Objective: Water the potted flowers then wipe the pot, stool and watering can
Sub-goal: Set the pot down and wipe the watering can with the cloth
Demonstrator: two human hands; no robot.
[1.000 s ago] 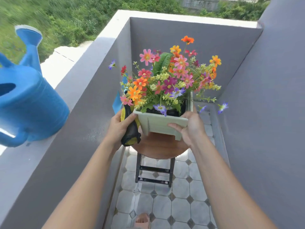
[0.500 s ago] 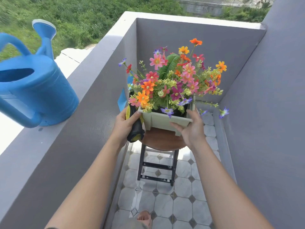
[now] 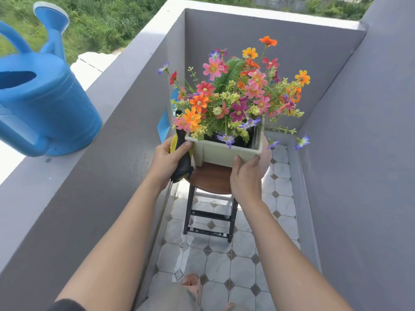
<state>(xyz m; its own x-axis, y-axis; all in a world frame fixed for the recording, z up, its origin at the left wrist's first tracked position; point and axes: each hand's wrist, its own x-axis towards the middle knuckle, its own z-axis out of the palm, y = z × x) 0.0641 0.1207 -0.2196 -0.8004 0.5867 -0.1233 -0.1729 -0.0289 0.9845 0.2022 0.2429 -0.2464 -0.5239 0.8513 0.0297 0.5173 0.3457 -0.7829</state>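
Note:
A pale green rectangular pot [image 3: 221,152] full of colourful flowers [image 3: 238,95] stands on a round brown stool [image 3: 212,179] with black legs. My left hand [image 3: 167,160] grips a dark and yellow cloth [image 3: 182,161] and presses it against the pot's left end. My right hand [image 3: 246,176] holds the pot's near right corner, thumb on the front wall. A blue watering can [image 3: 42,104] stands on the grey parapet ledge at the left, spout pointing away.
The narrow balcony has grey walls [image 3: 359,153] on the left, right and far end, and a tiled floor [image 3: 215,261]. A blue piece [image 3: 163,124] sticks out behind the pot by the left wall. My feet [image 3: 192,282] show below. Green bushes lie beyond the parapet.
The view has shifted, so the watering can sits more fully in frame. My right hand slid lower along the pot's front corner. The left hand stays with the cloth at the pot's left end.

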